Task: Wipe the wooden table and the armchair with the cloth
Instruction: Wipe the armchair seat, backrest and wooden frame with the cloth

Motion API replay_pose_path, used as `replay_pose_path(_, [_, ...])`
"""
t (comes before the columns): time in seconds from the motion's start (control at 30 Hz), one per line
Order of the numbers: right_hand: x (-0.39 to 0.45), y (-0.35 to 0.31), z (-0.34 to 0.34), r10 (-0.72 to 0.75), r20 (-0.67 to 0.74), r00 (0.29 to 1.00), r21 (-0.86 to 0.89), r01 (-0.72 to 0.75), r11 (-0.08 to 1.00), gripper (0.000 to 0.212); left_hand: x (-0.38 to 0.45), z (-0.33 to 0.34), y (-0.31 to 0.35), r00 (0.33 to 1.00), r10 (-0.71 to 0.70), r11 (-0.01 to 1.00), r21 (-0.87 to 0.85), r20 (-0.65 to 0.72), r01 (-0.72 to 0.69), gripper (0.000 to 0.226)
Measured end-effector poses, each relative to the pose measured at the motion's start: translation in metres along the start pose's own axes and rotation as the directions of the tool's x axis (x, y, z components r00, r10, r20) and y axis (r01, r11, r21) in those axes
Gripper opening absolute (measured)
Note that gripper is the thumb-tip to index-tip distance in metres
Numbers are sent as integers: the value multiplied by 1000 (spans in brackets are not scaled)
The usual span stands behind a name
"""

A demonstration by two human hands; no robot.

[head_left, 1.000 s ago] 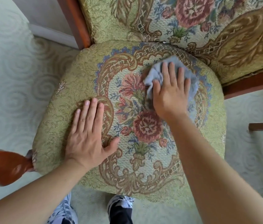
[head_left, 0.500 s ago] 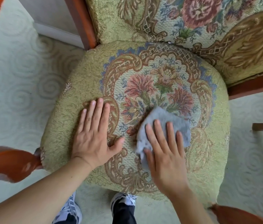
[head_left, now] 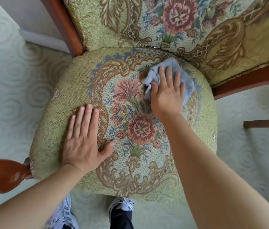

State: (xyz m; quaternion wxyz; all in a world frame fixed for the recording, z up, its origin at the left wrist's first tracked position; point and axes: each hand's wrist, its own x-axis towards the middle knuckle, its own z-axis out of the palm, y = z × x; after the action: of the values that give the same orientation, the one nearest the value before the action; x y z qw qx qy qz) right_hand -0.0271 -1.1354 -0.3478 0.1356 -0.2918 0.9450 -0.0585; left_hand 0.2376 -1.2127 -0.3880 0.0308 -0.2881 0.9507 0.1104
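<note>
The armchair seat [head_left: 74, 90] is round, green-gold, with a woven flower pattern, and fills the middle of the head view. A small grey-blue cloth [head_left: 187, 78] lies at the seat's far right part, near the backrest [head_left: 114, 23]. My right hand [head_left: 167, 95] presses flat on the cloth with straight fingers spread over it. My left hand [head_left: 84, 139] rests flat on the near left part of the seat, fingers straight, holding nothing. Most of the cloth is covered by my right hand.
Red-brown wooden arms of the chair stand at the left [head_left: 3, 172] and right [head_left: 249, 80]. A dark wooden edge [head_left: 266, 123] shows at the far right. Pale patterned carpet [head_left: 9, 90] surrounds the chair. My shoes [head_left: 122, 207] are below the seat's front edge.
My right hand pulled the cloth to the seat's near middle half a second ago, then pushed it back up to the far right by the backrest. My left hand stayed put.
</note>
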Motion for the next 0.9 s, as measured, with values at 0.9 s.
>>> replay_pose_path(0.9, [-126,9,-170,433,79,898,884,-263,385,47,54,-199,81,998,6,988,-157,64,4,87])
